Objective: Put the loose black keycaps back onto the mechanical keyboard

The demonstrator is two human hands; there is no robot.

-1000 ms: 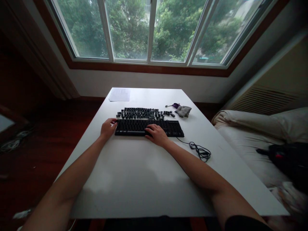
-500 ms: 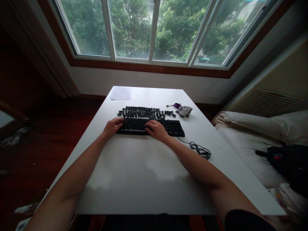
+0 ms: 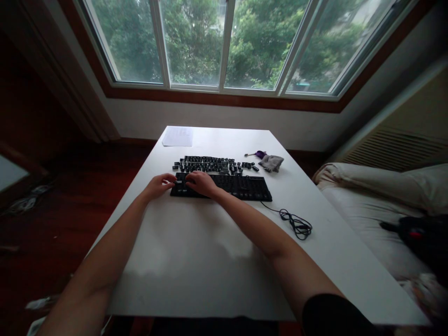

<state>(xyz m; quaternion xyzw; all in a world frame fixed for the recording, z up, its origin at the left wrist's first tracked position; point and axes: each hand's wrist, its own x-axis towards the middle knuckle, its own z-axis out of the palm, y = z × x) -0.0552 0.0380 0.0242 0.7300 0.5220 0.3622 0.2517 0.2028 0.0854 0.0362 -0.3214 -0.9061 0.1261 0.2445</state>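
A black keyboard (image 3: pixel 241 187) lies on the white table in front of me, with bare dark patches where keycaps are off. At its left end my left hand (image 3: pixel 159 185) has its fingertips pinched at a small keycap (image 3: pixel 178 182) over the keyboard's edge. My right hand (image 3: pixel 203 182) is bent over the left part of the keyboard, close to the left fingertips. Its fingers are curled down, and what they grip, if anything, is too small to make out. Just behind the keyboard, loose black keycaps (image 3: pixel 206 163) stand in rows.
A purple-handled brush (image 3: pixel 259 154) and a crumpled grey cloth (image 3: pixel 271 163) lie at the back right. The keyboard's coiled cable (image 3: pixel 297 225) rests on the right. Paper (image 3: pixel 178 136) lies at the table's far left corner. A sofa (image 3: pixel 364 219) stands beside the table.
My right hand has moved left along the keyboard, from its middle to near my left hand. My left hand has shifted slightly, and a keycap now shows at its fingertips.
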